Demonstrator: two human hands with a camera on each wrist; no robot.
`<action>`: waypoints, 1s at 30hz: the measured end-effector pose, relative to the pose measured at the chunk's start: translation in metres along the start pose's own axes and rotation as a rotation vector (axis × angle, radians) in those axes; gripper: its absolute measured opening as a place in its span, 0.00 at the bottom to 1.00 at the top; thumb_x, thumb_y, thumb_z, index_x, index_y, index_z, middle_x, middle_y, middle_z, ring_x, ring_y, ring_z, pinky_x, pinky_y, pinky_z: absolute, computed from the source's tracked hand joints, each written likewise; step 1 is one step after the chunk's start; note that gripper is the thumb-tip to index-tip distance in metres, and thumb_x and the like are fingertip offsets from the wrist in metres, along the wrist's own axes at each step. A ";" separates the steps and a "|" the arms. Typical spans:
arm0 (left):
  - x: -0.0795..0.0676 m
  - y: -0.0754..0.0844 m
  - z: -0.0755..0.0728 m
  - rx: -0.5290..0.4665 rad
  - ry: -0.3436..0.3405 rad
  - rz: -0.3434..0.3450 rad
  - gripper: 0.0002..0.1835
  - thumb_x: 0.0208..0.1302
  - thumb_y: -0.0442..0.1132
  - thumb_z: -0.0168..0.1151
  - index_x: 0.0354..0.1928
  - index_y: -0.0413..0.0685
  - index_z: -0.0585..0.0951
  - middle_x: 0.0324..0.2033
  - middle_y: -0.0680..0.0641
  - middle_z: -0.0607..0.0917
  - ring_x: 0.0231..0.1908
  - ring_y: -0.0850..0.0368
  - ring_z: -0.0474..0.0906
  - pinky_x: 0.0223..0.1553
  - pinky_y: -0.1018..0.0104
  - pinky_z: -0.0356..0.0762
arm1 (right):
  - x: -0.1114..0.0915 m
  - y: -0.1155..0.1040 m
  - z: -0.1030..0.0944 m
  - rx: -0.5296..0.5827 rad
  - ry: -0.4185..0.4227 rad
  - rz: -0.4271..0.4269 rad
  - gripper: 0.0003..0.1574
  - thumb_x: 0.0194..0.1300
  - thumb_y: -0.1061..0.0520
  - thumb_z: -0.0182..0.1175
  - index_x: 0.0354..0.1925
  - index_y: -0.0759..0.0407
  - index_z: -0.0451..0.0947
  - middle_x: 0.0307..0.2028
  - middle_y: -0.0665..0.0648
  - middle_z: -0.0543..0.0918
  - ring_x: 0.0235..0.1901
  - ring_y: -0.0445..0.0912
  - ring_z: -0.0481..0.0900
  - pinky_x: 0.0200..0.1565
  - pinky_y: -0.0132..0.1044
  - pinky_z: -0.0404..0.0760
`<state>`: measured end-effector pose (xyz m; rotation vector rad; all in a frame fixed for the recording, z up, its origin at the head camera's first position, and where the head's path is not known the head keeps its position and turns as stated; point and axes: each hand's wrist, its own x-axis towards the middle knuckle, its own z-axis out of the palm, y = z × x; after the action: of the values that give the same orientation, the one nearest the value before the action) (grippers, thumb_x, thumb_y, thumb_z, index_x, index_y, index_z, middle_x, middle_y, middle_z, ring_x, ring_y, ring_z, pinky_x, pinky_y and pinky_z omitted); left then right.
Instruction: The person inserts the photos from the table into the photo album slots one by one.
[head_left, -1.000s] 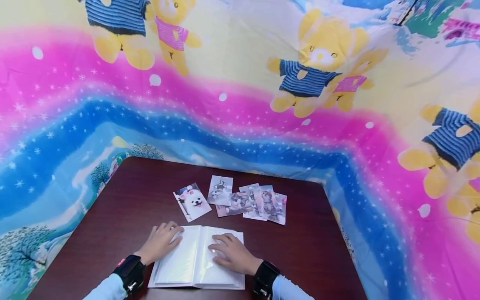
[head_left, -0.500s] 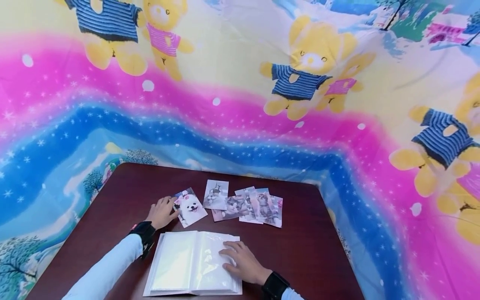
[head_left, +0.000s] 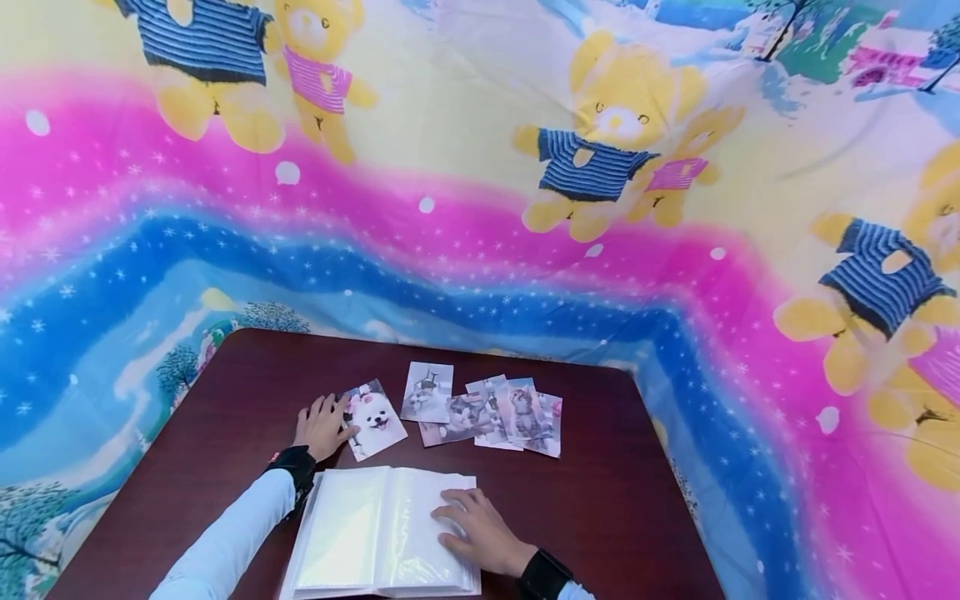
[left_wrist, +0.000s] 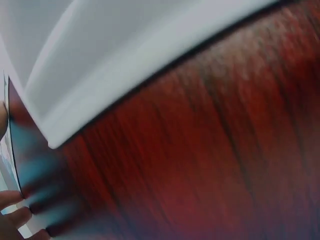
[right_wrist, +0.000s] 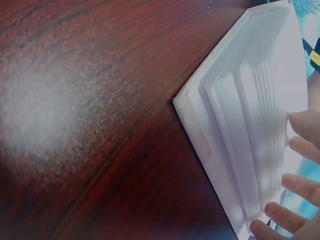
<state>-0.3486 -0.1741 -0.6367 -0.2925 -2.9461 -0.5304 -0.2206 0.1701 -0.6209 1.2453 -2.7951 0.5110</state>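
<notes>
A photo album [head_left: 341, 529] lies spread at the table's front, its clear sleeves showing white pages. My right hand [head_left: 483, 529] rests on the right-hand page, fingers spread; the right wrist view has its fingertips at the stacked page edges [right_wrist: 267, 125]. Beyond the album's left corner, my left hand [head_left: 321, 429] touches the left edge of a photo of a white dog [head_left: 378, 423], its thumb by the lower edge. Only a few left fingers [left_wrist: 20, 216] show at the border of the left wrist view.
Right of the dog photo lies a single photo [head_left: 426, 393], overlapping a spread of several cat photos [head_left: 522, 412]. All lie on the dark red-brown table [head_left: 607, 500]. A cloth with printed bears [head_left: 600, 162] hangs behind the table's far edge.
My left hand has left the album's left page and reached forward to the dog photo. The right hand stays on the right page. The head view has shifted slightly.
</notes>
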 end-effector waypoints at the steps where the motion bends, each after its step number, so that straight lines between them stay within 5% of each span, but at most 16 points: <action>1: 0.000 0.000 -0.001 -0.010 -0.009 -0.001 0.38 0.63 0.47 0.69 0.68 0.33 0.66 0.61 0.23 0.68 0.62 0.25 0.62 0.58 0.29 0.61 | 0.000 0.000 0.000 -0.001 0.003 0.003 0.19 0.71 0.47 0.59 0.57 0.46 0.78 0.63 0.58 0.73 0.57 0.52 0.70 0.55 0.49 0.72; 7: 0.002 -0.003 -0.004 -0.087 -0.023 -0.020 0.40 0.61 0.46 0.71 0.68 0.31 0.65 0.59 0.23 0.70 0.60 0.27 0.64 0.58 0.28 0.60 | -0.001 -0.003 0.000 -0.004 0.003 0.024 0.18 0.70 0.47 0.60 0.57 0.46 0.78 0.62 0.57 0.74 0.57 0.51 0.70 0.55 0.49 0.72; 22: 0.001 -0.005 0.009 -0.019 0.020 0.012 0.37 0.62 0.45 0.69 0.69 0.35 0.67 0.60 0.25 0.71 0.62 0.30 0.65 0.58 0.27 0.59 | 0.000 -0.003 0.002 -0.033 0.016 0.042 0.18 0.70 0.47 0.61 0.56 0.46 0.78 0.62 0.57 0.74 0.56 0.50 0.69 0.55 0.48 0.72; 30: 0.006 -0.012 -0.005 -0.129 -0.049 -0.062 0.46 0.54 0.50 0.76 0.68 0.32 0.66 0.57 0.24 0.69 0.56 0.26 0.61 0.52 0.28 0.60 | -0.001 -0.005 0.004 -0.008 -0.009 0.065 0.19 0.71 0.46 0.60 0.58 0.45 0.78 0.63 0.56 0.73 0.57 0.50 0.68 0.55 0.48 0.72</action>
<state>-0.3570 -0.1863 -0.6351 -0.2307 -2.9814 -0.7340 -0.2159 0.1670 -0.6236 1.1617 -2.8505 0.4980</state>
